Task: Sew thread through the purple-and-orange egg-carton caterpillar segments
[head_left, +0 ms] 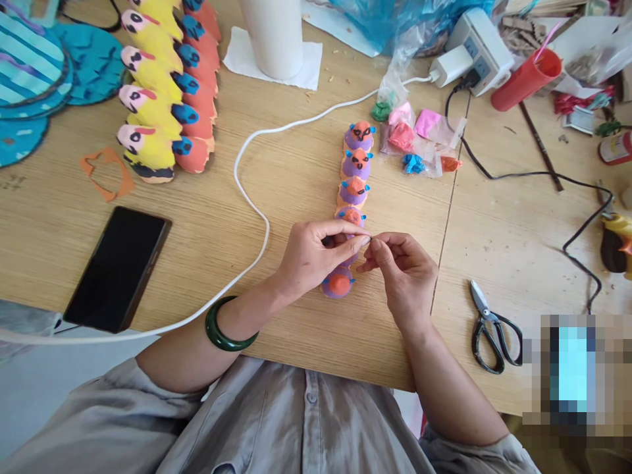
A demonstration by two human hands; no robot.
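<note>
My left hand [313, 253] and my right hand [407, 273] meet fingertip to fingertip over a strip of painted or clay-covered bumps [354, 189]. Between the pinched thumbs and forefingers sits a tiny dark bit [370, 238], too small to name surely. The bumps are purple with orange faces and blue ears; those at the far end carry black markings. At the near end, the orange face [340, 284] shows no black marks. My hands partly cover the bumps in the middle. Beyond them lie small bags of coloured clay [401, 135], pink, green, blue and orange-red.
Black-handled scissors [486, 322] lie at right. A phone [117, 268] and a white cable [266, 227] are at left. Yellow and coral strips of bumps [197, 125] stand at upper left. A white cylinder [274, 39], a plug adapter [478, 49] and a red tube [526, 79] stand farther back.
</note>
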